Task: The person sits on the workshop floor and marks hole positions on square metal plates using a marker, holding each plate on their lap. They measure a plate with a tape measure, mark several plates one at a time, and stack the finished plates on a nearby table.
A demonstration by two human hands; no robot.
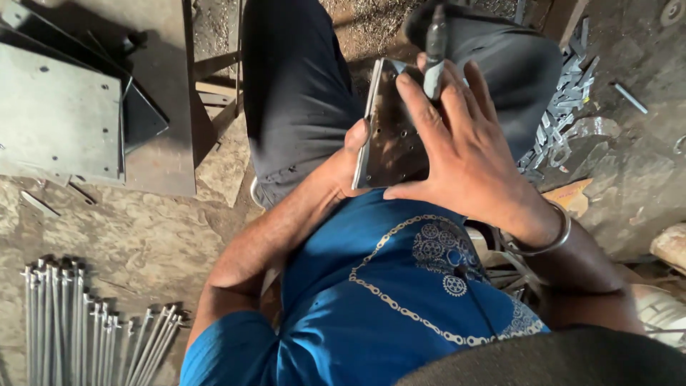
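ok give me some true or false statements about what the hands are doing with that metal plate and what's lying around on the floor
1. The left hand steadies the edge of a metal plate with holes. True.
2. The right hand is empty. False: its fingers hold a slim grey tool upright against the plate.
3. A bundle of long metal rods lies on the floor at the lower left. True.
4. The plate lies flat on the floor. False: it rests on the person's lap, against the dark trousers.
5. The right wrist is bare. False: it wears a metal bangle.
6. Flat grey metal sheets are stacked at the upper left. True.
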